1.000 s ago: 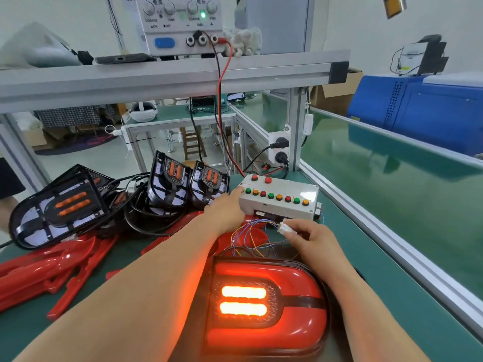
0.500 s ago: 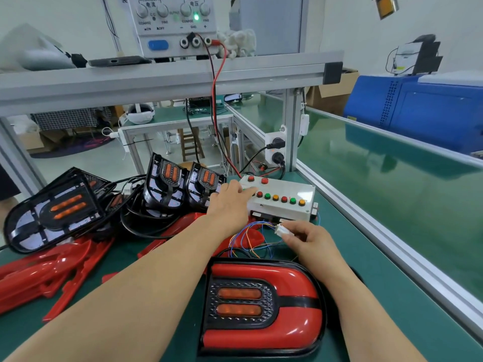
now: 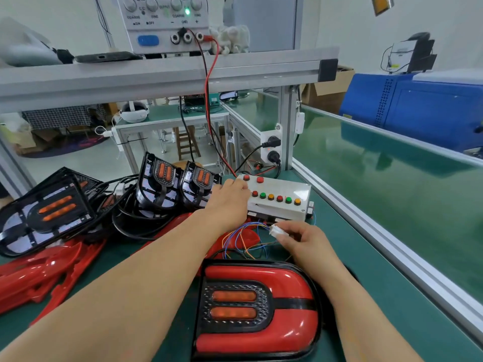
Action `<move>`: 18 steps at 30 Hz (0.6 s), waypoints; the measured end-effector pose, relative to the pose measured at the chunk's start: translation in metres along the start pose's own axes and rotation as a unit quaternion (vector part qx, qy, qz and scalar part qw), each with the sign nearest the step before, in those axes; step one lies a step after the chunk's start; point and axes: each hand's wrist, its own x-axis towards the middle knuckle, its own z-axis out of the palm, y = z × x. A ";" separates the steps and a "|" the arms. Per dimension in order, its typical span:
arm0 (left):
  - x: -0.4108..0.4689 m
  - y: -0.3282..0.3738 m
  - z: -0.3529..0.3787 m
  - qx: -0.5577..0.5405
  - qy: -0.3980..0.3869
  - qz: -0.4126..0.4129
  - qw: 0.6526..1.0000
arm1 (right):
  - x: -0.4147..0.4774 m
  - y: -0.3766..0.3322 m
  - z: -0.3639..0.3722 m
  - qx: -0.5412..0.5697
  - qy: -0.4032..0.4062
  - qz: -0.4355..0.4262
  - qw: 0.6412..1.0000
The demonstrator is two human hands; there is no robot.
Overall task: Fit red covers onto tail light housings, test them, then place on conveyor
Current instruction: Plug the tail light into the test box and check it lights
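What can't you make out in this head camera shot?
- Head view: the button under the left hand on the white push-button test box, covered by its knuckles.
- Mating end of the white plastic connector, hidden by fingers of the right hand.
- Display of the grey bench power supply, cut off by the top edge.

Test bench, seen from the head cam
Tail light at front centre of tabletop; test box behind it, wires and connector btwn the two. L hand on box's left end; R hand pinches connector. Two housings stand left of box, a third further left, covers in front of it. Conveyor along right side. Power supply on shelf above, at back.
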 end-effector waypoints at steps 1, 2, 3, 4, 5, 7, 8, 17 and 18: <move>-0.001 -0.001 0.002 -0.007 -0.003 0.003 1.000 | 0.000 0.000 0.000 0.001 -0.003 0.003 1.000; -0.002 -0.002 0.003 -0.016 -0.004 0.004 1.000 | 0.000 0.000 0.000 0.000 -0.005 0.002 1.000; -0.003 -0.003 0.004 -0.024 -0.003 0.004 1.000 | 0.000 0.000 0.000 -0.003 -0.006 0.000 1.000; -0.004 -0.003 0.004 -0.027 0.000 0.006 1.000 | 0.000 -0.001 0.000 -0.006 -0.007 -0.001 1.000; -0.004 -0.004 0.003 -0.027 0.005 0.009 1.000 | 0.000 0.000 -0.001 -0.008 -0.007 -0.001 1.000; -0.003 -0.003 0.001 -0.019 0.018 0.018 0.999 | 0.002 0.001 -0.001 -0.013 -0.009 0.001 1.000; -0.002 -0.002 0.000 -0.015 0.023 0.019 0.999 | 0.002 0.002 -0.001 -0.015 -0.009 0.002 1.000; 0.005 0.020 -0.020 0.020 -0.064 0.040 0.997 | 0.006 0.004 0.004 -0.045 -0.004 -0.029 0.999; 0.005 0.023 -0.022 0.026 -0.092 0.050 0.994 | 0.007 0.004 0.004 -0.052 -0.005 -0.030 0.998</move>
